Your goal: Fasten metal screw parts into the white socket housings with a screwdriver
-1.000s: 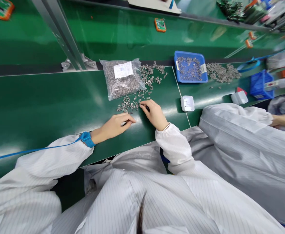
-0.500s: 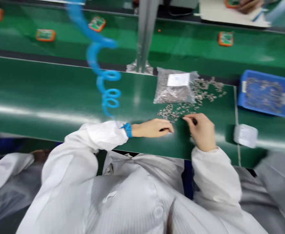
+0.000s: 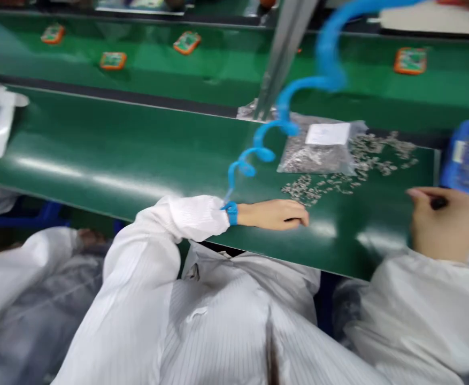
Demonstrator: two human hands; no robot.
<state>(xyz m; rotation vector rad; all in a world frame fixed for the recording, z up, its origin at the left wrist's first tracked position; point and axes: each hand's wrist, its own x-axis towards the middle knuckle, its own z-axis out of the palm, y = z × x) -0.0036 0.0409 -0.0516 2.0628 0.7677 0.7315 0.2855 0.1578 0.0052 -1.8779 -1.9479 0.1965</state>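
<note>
My left hand (image 3: 274, 215), a blue strap (image 3: 231, 213) round its wrist, rests low over the green bench with fingers curled together; what they hold, if anything, is hidden. Just beyond its fingertips lies a loose spread of small metallic parts (image 3: 304, 187). Behind them is a clear plastic bag (image 3: 318, 158) full of similar parts, with a white label (image 3: 328, 133). At the right, my right hand (image 3: 451, 227) is raised near the blue bin, thumb and forefinger closed in a pinch. Anything between those fingertips is too small to make out.
A coiled blue cord (image 3: 254, 155) runs up from my left wrist strap across the bag. The blue bin (image 3: 453, 160) holds more small parts. A metal post (image 3: 278, 64) rises behind the bench. Orange-edged circuit boards (image 3: 410, 60) lie on the green strip beyond. A person's sleeve (image 3: 29, 262) is at left.
My right hand has moved right, away from the loose parts and towards the blue bin. The left hand stays curled beside the parts. The view has shifted left, and the cord has swung right.
</note>
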